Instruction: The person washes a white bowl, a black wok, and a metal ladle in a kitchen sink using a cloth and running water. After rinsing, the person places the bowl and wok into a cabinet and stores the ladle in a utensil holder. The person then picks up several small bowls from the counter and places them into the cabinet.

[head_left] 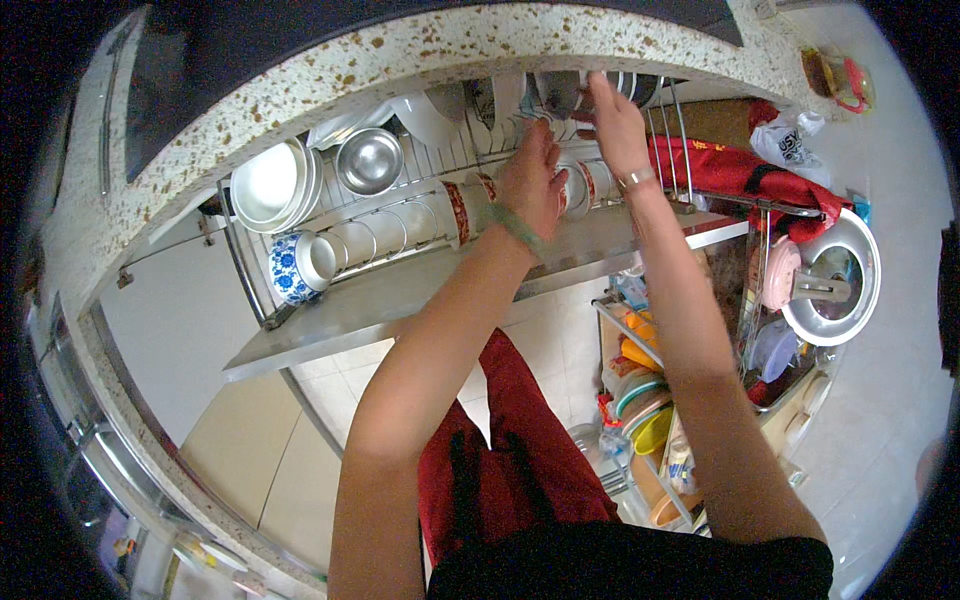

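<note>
A pulled-out wire dish rack [400, 245] lies under the counter edge. My left hand [528, 185] is over its middle, fingers bent and thumb apart, beside a row of white bowls with red patterned bands [578, 190]. I see nothing plainly held in it; its fingertips are near a pale bluish item that I cannot make out. My right hand [615, 125] reaches to the back row with fingers spread, next to upright dark plates [560, 92]. At the rack's left are stacked white bowls [268, 188], a steel bowl [370, 162] and a blue-and-white bowl [292, 268].
The speckled countertop [450, 40] overhangs the rack's back. At right are a red bag [720, 170] and a large steel basin [860, 275] with a pink container [780, 275]. A lower shelf holds colourful dishes [645, 400]. A cabinet door [190, 330] stands at left.
</note>
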The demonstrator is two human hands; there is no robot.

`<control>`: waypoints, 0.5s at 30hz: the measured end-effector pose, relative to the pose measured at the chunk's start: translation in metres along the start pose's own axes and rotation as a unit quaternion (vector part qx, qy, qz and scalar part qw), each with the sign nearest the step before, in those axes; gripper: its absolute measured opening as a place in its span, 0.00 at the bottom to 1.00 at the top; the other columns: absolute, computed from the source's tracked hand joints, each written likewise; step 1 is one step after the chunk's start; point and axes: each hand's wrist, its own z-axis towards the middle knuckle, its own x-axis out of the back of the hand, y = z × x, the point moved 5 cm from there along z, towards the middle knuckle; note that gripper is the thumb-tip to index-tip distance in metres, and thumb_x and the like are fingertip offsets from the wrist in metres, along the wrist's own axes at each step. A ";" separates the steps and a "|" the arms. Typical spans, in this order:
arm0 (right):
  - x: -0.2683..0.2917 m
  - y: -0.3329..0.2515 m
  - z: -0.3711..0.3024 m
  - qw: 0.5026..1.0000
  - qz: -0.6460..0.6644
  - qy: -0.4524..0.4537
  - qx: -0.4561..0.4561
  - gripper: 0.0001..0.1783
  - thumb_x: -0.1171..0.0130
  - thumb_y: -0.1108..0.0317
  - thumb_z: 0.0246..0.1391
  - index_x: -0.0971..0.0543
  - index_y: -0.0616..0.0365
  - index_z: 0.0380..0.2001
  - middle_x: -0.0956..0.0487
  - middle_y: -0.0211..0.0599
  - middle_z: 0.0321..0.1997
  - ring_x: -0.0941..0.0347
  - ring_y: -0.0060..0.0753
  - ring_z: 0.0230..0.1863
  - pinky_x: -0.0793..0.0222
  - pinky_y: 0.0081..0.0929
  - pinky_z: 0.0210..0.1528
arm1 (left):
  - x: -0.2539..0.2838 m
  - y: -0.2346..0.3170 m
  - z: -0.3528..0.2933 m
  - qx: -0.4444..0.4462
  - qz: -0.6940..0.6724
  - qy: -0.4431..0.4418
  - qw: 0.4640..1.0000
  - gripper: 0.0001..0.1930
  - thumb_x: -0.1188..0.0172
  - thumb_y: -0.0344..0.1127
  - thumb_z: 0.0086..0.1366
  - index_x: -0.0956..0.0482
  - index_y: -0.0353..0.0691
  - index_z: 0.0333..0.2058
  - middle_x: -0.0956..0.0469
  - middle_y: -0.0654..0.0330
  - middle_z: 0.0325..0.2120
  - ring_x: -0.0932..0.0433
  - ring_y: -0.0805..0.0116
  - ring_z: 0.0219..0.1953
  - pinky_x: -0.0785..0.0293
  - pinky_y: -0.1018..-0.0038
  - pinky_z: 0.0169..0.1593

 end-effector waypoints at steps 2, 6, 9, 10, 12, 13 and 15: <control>-0.005 0.001 -0.034 0.925 0.358 -0.066 -0.110 0.35 0.67 0.42 0.59 0.36 0.62 0.54 0.30 0.46 0.53 0.34 0.42 0.54 0.40 0.34 0.55 | 0.001 0.014 -0.015 -0.034 -0.012 -0.029 0.999 0.35 0.61 0.61 0.62 0.45 0.39 0.60 0.43 0.56 0.58 0.46 0.62 0.60 0.54 0.64 0.62; -0.013 -0.034 -0.091 0.758 0.630 -0.133 -0.103 0.40 0.73 0.38 0.58 0.43 0.60 0.60 0.43 0.43 0.64 0.50 0.39 0.65 0.55 0.36 0.64 | 0.000 0.045 -0.048 -0.082 -0.047 -0.062 0.994 0.37 0.69 0.63 0.63 0.47 0.38 0.60 0.50 0.56 0.62 0.54 0.62 0.65 0.62 0.64 0.64; -0.027 -0.059 -0.121 0.725 0.666 -0.154 -0.088 0.41 0.75 0.37 0.57 0.45 0.60 0.60 0.46 0.42 0.65 0.53 0.40 0.66 0.59 0.37 0.66 | 0.003 0.065 -0.083 -0.107 -0.103 -0.103 0.984 0.36 0.69 0.62 0.64 0.46 0.39 0.60 0.48 0.56 0.62 0.53 0.61 0.64 0.60 0.64 0.64; -0.034 -0.070 -0.131 0.715 0.674 -0.164 -0.091 0.41 0.75 0.37 0.57 0.45 0.60 0.60 0.46 0.43 0.65 0.53 0.40 0.66 0.59 0.37 0.66 | 0.005 0.073 -0.096 -0.115 -0.122 -0.117 0.979 0.36 0.69 0.62 0.64 0.46 0.39 0.60 0.48 0.56 0.62 0.52 0.61 0.64 0.60 0.64 0.64; -0.049 -0.092 -0.148 0.711 0.671 -0.188 -0.094 0.41 0.75 0.37 0.57 0.45 0.61 0.60 0.47 0.44 0.66 0.53 0.41 0.66 0.60 0.38 0.67 | 0.016 0.090 -0.123 -0.140 -0.149 -0.109 0.973 0.35 0.70 0.61 0.64 0.45 0.39 0.60 0.47 0.56 0.61 0.51 0.61 0.64 0.57 0.64 0.64; -0.058 -0.107 -0.159 0.708 0.670 -0.200 -0.098 0.41 0.75 0.37 0.58 0.46 0.62 0.60 0.46 0.44 0.65 0.53 0.42 0.66 0.60 0.38 0.66 | 0.021 0.099 -0.139 -0.154 -0.162 -0.106 0.969 0.35 0.70 0.61 0.65 0.45 0.39 0.59 0.46 0.55 0.61 0.50 0.60 0.63 0.56 0.64 0.64; -0.081 -0.138 -0.181 0.701 0.665 -0.232 -0.108 0.42 0.76 0.37 0.58 0.46 0.63 0.60 0.46 0.45 0.65 0.52 0.42 0.66 0.58 0.37 0.66 | 0.041 0.120 -0.171 -0.196 -0.179 -0.091 0.960 0.34 0.69 0.60 0.65 0.45 0.40 0.59 0.45 0.55 0.60 0.48 0.60 0.63 0.54 0.63 0.63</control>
